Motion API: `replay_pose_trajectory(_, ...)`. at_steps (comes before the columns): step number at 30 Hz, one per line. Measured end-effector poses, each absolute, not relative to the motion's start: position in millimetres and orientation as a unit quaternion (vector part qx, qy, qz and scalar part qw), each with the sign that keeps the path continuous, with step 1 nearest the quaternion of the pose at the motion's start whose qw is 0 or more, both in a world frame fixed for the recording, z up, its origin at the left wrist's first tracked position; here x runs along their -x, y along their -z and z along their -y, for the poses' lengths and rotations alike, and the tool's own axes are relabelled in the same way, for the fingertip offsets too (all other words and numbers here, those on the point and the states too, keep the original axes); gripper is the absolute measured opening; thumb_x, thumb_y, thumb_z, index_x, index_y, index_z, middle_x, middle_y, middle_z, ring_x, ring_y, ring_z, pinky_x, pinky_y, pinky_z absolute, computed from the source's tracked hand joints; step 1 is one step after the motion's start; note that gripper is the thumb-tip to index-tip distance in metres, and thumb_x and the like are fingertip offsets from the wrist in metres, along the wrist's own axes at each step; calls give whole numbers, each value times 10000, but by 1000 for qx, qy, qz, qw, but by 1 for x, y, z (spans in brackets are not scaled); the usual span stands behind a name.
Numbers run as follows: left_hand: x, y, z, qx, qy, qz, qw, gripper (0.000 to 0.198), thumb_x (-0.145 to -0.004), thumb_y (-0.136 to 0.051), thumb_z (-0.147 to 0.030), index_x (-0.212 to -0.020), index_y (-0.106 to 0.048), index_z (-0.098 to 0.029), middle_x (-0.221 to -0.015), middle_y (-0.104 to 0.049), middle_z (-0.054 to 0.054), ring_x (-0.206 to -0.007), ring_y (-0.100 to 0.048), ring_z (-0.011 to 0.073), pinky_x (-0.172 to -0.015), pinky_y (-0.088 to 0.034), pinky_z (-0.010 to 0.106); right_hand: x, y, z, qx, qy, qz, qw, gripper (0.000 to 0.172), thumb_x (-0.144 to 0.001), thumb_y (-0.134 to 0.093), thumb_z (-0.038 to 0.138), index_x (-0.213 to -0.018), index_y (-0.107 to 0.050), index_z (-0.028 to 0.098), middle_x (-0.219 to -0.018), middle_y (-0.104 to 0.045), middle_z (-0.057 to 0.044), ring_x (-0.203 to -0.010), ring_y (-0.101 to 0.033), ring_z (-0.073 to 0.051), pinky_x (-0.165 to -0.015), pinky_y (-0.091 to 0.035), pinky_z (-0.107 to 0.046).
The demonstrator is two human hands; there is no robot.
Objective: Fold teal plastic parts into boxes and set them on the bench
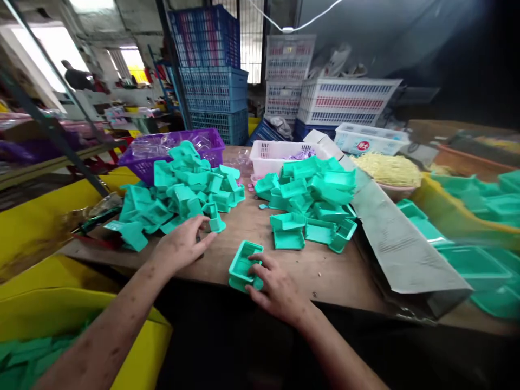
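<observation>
My right hand [278,287] grips a small green plastic box [242,262] by its right side, at the table's front edge. The box's open top faces up, and fingers cover part of it. My left hand [182,245] reaches over the table to the left, thumb and forefinger apart. At its fingertips stands a small green plastic piece [217,221]; whether they touch it I cannot tell. Just behind lies a heap of similar green pieces [182,187]. To the right is another pile of green plastic boxes [312,187], several lying along its near side.
A grey cardboard flap [400,238] slopes along the table's right side. Behind the heaps stand a purple basket [211,142] and a white basket [264,157]. Yellow bins [142,346] flank the lower left. Stacked crates [215,89] rise at the back. A person [77,77] is far left.
</observation>
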State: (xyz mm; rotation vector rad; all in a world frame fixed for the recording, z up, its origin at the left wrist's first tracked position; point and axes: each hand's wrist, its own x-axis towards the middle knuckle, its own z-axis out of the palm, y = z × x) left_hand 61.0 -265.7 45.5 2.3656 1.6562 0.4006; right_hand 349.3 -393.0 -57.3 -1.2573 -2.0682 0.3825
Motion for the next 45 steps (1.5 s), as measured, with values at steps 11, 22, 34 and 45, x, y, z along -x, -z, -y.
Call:
replay_pose_trajectory(11, -111, 6, 194, -772, -135, -615, 92, 262, -1076, -757, -392, -1222, -732, -176, -1343, -801, 226, -1281, -787, 450, -1128, -632, 556, -486, 26, 296, 784, -91, 537, 297, 841, -1184, -528, 689, -1756, -540, 73, -1622, -709, -331, -1522, -712, -469, -1307, -560, -662)
replay_pose_trajectory(22, -79, 5, 202, -692, -403, -550, 237, 371, -983, -829, -273, -1318, -682, -213, -1160, -748, 67, -1047, -760, 257, -990, -623, 409, -492, 36, 260, 835, -105, 492, 222, 285, -1180, -746, 423, -1046, -821, 183, -1232, -837, -113, -1247, -778, -293, -1189, -611, -538)
replay_pose_trajectory(34, -91, -94, 306, -555, -537, -337, 539, 593, -966, -964, -562, -1431, -773, -249, -1210, -770, 64, -943, -784, 208, -737, -710, 299, -449, -26, 325, 641, -219, 426, 600, 699, -842, -757, 701, -1328, -776, 199, -806, -678, -8, -683, -552, -209, -621, -511, -346)
replay_pose_trajectory(45, -153, -66, 374, -451, -534, -288, 655, 593, -980, -958, -520, -1456, -798, -205, -1210, -885, 105, -941, -816, 225, -780, -717, 307, -372, -17, 429, 508, -427, 272, 697, 652, -842, -985, 606, -1325, -662, 311, -1024, -714, 20, -799, -688, -184, -648, -660, -312)
